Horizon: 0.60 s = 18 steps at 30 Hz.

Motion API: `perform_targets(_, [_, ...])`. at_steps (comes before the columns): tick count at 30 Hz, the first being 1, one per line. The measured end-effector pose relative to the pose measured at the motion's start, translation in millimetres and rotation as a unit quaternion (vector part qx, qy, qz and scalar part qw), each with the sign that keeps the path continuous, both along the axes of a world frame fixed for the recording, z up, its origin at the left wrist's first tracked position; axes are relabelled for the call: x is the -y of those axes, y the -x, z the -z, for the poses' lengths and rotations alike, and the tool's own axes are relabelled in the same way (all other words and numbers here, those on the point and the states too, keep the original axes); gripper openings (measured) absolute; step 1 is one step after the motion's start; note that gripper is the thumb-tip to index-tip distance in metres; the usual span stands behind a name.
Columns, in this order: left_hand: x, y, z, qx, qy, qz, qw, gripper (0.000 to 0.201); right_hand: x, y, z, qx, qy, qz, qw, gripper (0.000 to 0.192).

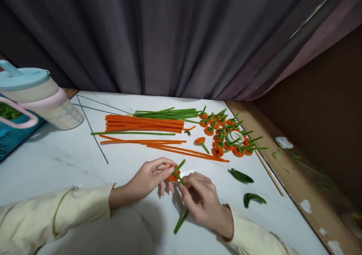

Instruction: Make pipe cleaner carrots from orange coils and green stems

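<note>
My left hand [157,176] pinches a small orange pumpkin [173,176] made of fuzzy pipe cleaner, thumb on top and fingers beneath. A short green stem sticks up from its top. Close beside it, my right hand [199,194] has thumb and forefinger closed on a green pipe cleaner [181,222]. One end of that pipe cleaner reaches the pumpkin's top; the other hangs out below the hand. Part of it is hidden by my right fingers. Both hands are just above the white table.
Orange pipe cleaners [144,123] and green ones [169,113] lie in bundles behind my hands. Finished pumpkins [217,151] cluster at the right around a white tape roll [236,137]. Two dark green curled pieces [241,176] lie nearer. A lidded tumbler [62,108] stands left.
</note>
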State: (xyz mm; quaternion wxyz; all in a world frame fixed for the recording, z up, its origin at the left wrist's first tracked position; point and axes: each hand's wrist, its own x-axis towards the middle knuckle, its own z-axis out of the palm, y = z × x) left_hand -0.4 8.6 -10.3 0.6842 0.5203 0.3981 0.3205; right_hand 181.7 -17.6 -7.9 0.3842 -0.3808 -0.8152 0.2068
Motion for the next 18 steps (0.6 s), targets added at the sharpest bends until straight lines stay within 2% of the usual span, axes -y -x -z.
perform_targets(7, [1.3, 4.3, 1.5, 0.052, -0.003, 0.053, 0.997, 0.035, -1.4, -3.7, -1.7, -0.031, 0.016, -0.028, 0.999, 0.015])
perform_targets(18, [2.0, 2.9, -5.5, 0.086, -0.027, 0.038, 0.995, 0.025, -1.2, -8.4, 0.9, -0.075, 0.042, -0.028, 0.996, 0.018])
